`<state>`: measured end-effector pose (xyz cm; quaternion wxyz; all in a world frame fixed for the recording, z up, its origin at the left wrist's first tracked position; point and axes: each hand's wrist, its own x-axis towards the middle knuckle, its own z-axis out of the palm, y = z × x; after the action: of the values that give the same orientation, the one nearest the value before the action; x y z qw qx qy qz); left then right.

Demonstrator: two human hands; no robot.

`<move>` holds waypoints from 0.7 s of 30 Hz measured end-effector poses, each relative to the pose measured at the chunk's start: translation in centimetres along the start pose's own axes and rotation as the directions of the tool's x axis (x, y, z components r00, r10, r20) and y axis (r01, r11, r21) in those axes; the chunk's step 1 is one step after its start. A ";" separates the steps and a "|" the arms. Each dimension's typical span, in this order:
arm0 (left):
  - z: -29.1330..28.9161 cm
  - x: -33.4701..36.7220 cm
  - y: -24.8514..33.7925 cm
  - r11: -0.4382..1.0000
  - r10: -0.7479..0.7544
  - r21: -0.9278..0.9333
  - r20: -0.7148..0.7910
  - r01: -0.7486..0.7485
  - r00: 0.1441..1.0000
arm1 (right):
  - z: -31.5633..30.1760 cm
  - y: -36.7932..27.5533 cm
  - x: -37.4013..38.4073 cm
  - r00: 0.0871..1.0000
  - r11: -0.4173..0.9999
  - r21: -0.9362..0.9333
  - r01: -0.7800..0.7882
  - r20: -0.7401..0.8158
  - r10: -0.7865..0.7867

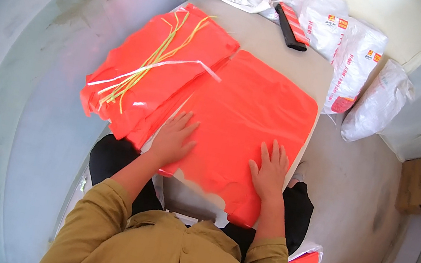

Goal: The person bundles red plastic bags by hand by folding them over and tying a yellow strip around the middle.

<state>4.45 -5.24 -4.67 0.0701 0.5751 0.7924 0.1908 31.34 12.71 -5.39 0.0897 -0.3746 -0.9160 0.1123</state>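
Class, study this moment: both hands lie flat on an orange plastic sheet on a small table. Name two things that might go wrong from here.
1. The orange sheet under the left hand and right hand overhangs the table's near edge, so it may slide off.
2. The bundle of orange bags hangs over the left edge; its loose yellow strings and white strip might slip or snag.

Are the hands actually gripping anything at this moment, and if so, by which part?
Nothing is gripped. Both the left hand and the right hand lie flat, fingers spread, pressing on the near part of the orange plastic bag on the table.
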 end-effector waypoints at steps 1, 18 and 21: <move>0.0 0.1 0.0 1.000 0.007 -0.004 0.003 -0.007 1.000 | 0.3 -0.1 0.6 0.997 0.999 -0.027 0.039 -0.058 -0.041; 0.5 0.6 -0.4 0.998 0.019 0.065 0.022 -0.020 1.000 | 1.8 -3.5 4.9 0.985 0.991 -0.027 0.132 0.113 -0.128; 0.6 0.4 -0.5 0.997 0.028 0.076 0.012 -0.029 1.000 | 1.7 -3.9 5.4 0.995 0.997 0.001 0.079 0.066 -0.079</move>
<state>4.09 -4.82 -5.32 0.0495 0.5895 0.7905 0.1584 24.50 13.62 -5.54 0.0636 -0.3343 -0.9326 0.1202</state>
